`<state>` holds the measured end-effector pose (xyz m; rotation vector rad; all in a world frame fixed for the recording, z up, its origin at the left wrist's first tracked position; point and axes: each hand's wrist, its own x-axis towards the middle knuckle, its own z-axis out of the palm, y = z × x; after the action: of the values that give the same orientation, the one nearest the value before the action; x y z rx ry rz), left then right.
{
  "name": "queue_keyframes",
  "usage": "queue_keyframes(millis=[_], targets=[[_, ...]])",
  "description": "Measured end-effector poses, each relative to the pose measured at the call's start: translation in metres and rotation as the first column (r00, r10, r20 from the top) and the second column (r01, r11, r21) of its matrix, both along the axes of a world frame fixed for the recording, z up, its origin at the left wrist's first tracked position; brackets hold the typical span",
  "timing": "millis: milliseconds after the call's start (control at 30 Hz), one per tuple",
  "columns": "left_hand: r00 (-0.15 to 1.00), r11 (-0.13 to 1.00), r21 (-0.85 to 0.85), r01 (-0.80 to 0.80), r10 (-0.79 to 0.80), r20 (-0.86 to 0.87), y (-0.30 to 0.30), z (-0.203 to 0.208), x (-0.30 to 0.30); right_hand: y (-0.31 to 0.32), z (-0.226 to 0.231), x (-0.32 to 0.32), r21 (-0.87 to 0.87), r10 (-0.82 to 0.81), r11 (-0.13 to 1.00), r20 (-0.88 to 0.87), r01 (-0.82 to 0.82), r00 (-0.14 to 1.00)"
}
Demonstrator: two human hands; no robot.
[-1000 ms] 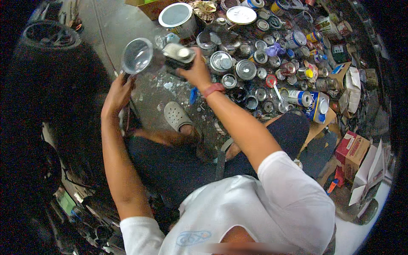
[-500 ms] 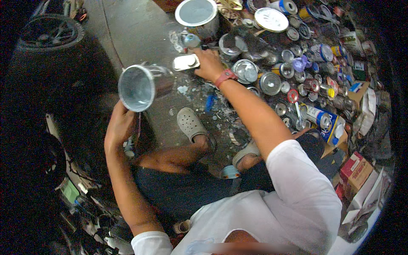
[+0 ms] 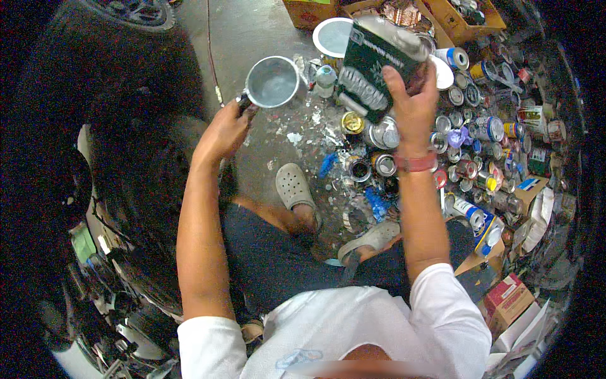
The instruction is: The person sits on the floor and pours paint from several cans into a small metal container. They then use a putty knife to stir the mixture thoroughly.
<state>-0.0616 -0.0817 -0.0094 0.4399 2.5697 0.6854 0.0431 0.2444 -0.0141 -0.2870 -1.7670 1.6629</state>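
Note:
My left hand (image 3: 224, 129) is closed around the dark handle of a round pale grey metal cup (image 3: 273, 82), held with its mouth facing up; I cannot tell whether liquid is inside. In my right hand (image 3: 413, 110), with a red band on its wrist, is a flat rectangular dark green tin can (image 3: 375, 72), lifted and tilted over the paint cans. Its top end is blurred by motion. A small clear bottle (image 3: 325, 81) stands between the cup and the tin. Below the tin are an open gold-coloured can (image 3: 352, 122) and a silver-lidded can (image 3: 384, 134).
Many paint cans and lids crowd the floor at the right. A large can with a pale round lid (image 3: 332, 36) and cardboard boxes (image 3: 309, 12) are at the back. A dark car body with a wheel (image 3: 139, 12) fills the left. A hose (image 3: 211, 57) runs along the floor.
My right hand has raised the tin from near the floor and swung it right, tilting it. The cup in my left hand has moved right and away from me. The view has shifted.

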Motion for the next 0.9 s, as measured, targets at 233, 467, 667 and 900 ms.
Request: queue_keyframes(millis=[233,467,667,900], targets=[[0.993,0.994,0.0,0.114,-0.114,-0.024,0.029,-0.026,0.0,0.016,0.161,0.004,0.869,0.326,0.34,0.249,-0.359,0.912],[0.978,0.975,-0.085,0.207,-0.202,0.056,0.068,-0.041,0.002,-0.007,0.193,-0.003,0.901,0.36,-0.251,0.427,-0.355,0.829],[0.965,0.961,-0.085,0.262,-0.262,0.019,0.077,-0.028,0.011,-0.013,0.198,0.001,0.82,0.208,-0.414,0.509,-0.396,0.836],[0.967,0.961,-0.109,0.255,-0.256,0.005,0.078,-0.029,0.013,-0.02,0.218,0.016,0.82,0.222,-0.434,0.498,-0.373,0.838]])
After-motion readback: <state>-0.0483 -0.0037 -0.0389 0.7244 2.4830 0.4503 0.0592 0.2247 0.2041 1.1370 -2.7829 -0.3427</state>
